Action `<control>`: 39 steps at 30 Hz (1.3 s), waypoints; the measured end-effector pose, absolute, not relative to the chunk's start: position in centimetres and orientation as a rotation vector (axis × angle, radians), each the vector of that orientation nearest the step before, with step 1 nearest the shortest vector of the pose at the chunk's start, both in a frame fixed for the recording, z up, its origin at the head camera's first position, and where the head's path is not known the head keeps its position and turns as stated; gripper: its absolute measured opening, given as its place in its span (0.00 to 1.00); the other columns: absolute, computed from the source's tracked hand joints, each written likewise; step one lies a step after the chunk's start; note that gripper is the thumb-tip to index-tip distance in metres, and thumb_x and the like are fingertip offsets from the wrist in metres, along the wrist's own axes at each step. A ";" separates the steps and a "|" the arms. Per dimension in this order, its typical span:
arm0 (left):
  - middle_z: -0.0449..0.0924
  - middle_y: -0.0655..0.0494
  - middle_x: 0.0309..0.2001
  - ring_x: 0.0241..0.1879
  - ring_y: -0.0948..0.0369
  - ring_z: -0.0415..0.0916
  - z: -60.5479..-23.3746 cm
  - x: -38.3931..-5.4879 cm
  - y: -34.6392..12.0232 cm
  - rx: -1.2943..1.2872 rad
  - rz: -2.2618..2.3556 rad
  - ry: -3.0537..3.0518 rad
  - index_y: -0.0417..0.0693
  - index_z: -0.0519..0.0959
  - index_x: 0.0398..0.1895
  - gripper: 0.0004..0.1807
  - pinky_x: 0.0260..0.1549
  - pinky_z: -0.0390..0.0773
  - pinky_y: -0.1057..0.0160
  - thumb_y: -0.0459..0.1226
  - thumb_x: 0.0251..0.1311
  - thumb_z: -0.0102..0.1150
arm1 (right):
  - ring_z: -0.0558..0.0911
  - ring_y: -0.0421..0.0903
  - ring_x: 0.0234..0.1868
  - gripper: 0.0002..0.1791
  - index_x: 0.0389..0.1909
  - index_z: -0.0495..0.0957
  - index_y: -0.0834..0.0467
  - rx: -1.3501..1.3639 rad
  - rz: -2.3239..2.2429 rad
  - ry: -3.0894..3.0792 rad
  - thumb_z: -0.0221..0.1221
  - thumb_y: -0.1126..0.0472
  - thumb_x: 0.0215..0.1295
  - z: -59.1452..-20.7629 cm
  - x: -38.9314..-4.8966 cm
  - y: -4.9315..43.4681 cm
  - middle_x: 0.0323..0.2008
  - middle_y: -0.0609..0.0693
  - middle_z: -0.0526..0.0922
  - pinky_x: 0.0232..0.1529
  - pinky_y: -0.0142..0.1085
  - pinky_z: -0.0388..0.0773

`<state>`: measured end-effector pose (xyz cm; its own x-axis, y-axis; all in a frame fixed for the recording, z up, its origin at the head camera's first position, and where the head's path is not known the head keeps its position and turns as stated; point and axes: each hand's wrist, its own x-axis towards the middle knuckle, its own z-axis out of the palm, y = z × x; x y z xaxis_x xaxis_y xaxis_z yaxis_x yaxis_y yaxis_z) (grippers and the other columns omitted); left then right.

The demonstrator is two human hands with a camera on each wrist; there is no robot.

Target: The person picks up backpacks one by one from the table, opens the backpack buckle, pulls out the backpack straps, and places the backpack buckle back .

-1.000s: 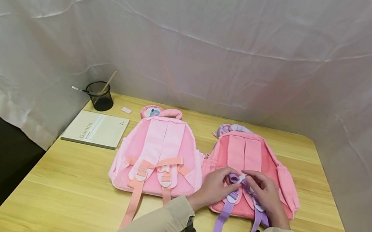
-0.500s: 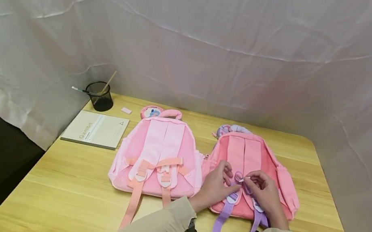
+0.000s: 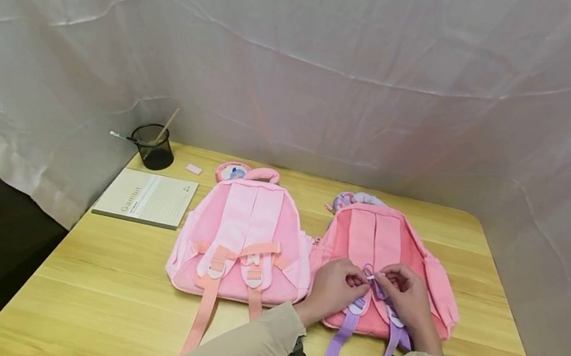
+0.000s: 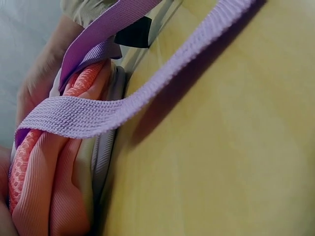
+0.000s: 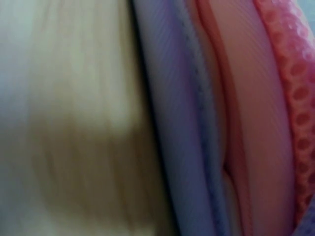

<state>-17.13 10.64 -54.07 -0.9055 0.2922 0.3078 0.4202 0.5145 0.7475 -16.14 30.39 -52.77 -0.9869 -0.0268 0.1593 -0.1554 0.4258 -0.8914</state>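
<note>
A coral backpack (image 3: 389, 236) lies back side up on the wooden table, its shoulder straps facing me. Over its lower middle, my left hand (image 3: 331, 290) has its thumb and fingertips together at a small purple strap loop (image 3: 369, 270) with a white piece on it. From the other side my right hand (image 3: 409, 299) pinches the same purple strap by the white piece. Two purple strap ends hang toward the front, and one purple webbing (image 4: 74, 118) crosses the bag's edge in the left wrist view. The right wrist view shows only the bag's side (image 5: 266, 123).
Left of it lies a light pink backpack (image 3: 251, 216) with orange straps, their buckle strap across its middle. At the back left are a notebook (image 3: 146, 199), a black mesh pen cup (image 3: 154, 150) with pencils, and a pink eraser (image 3: 194, 169). A grey curtain surrounds the table.
My left hand let go of the purple strap, its fingers spreading, and has now closed in again at the loop. My right hand has stayed on the strap. Both backpacks lie where they were.
</note>
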 end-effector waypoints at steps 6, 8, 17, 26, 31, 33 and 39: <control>0.80 0.69 0.26 0.26 0.80 0.69 -54.4 -17.1 10.7 -0.611 -1.358 -2.553 0.58 0.91 0.31 0.02 0.30 0.67 0.82 0.42 0.54 0.76 | 0.77 0.35 0.27 0.07 0.41 0.84 0.61 0.224 1.595 -2.554 0.70 0.64 0.65 -53.4 -16.2 30.7 0.30 0.45 0.85 0.29 0.29 0.75; 0.79 0.70 0.26 0.26 0.80 0.68 -54.5 -17.1 10.7 -0.613 -1.360 -2.547 0.58 0.91 0.30 0.02 0.30 0.66 0.82 0.42 0.54 0.76 | 0.78 0.35 0.27 0.07 0.41 0.85 0.61 0.244 1.578 -2.560 0.70 0.64 0.65 -53.5 -16.2 30.8 0.30 0.46 0.86 0.29 0.29 0.76; 0.82 0.73 0.27 0.29 0.79 0.69 -54.7 -17.3 10.5 -0.710 -1.231 -2.554 0.64 0.90 0.26 0.03 0.32 0.64 0.82 0.44 0.51 0.77 | 0.80 0.33 0.33 0.08 0.44 0.85 0.64 0.184 1.620 -2.484 0.67 0.65 0.68 -53.7 -16.3 30.9 0.34 0.44 0.87 0.35 0.27 0.76; 0.81 0.75 0.29 0.30 0.78 0.68 -54.8 -17.3 10.9 -0.749 -1.095 -2.612 0.66 0.86 0.34 0.04 0.33 0.62 0.81 0.50 0.59 0.72 | 0.81 0.32 0.35 0.09 0.44 0.85 0.67 0.178 1.671 -2.438 0.67 0.66 0.67 -53.7 -16.3 31.1 0.35 0.47 0.88 0.37 0.26 0.77; 0.82 0.73 0.28 0.30 0.76 0.69 -54.5 -17.2 11.0 -0.743 -1.087 -2.582 0.65 0.88 0.33 0.03 0.32 0.62 0.80 0.48 0.61 0.71 | 0.80 0.33 0.34 0.09 0.45 0.85 0.65 0.191 1.657 -2.454 0.68 0.65 0.67 -53.5 -16.2 31.0 0.35 0.51 0.88 0.37 0.27 0.76; 0.83 0.73 0.28 0.30 0.76 0.68 -54.5 -17.1 10.9 -0.745 -1.085 -2.565 0.65 0.87 0.31 0.03 0.32 0.62 0.80 0.48 0.58 0.73 | 0.80 0.33 0.34 0.09 0.45 0.85 0.65 0.196 1.669 -2.445 0.68 0.65 0.67 -53.4 -16.2 31.0 0.35 0.51 0.88 0.36 0.27 0.76; 0.81 0.75 0.26 0.29 0.77 0.66 -54.5 -17.0 10.6 -0.786 -1.064 -2.537 0.66 0.86 0.27 0.05 0.30 0.60 0.81 0.47 0.51 0.75 | 0.79 0.33 0.33 0.10 0.45 0.85 0.67 0.182 1.709 -2.407 0.68 0.65 0.67 -53.4 -16.2 30.7 0.35 0.52 0.87 0.35 0.27 0.76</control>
<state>-17.01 10.55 -54.51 -0.8130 0.3749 0.4455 0.5805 0.5810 0.5705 -16.18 30.74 -53.41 -0.9756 0.0066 0.2196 -0.2052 0.3301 -0.9214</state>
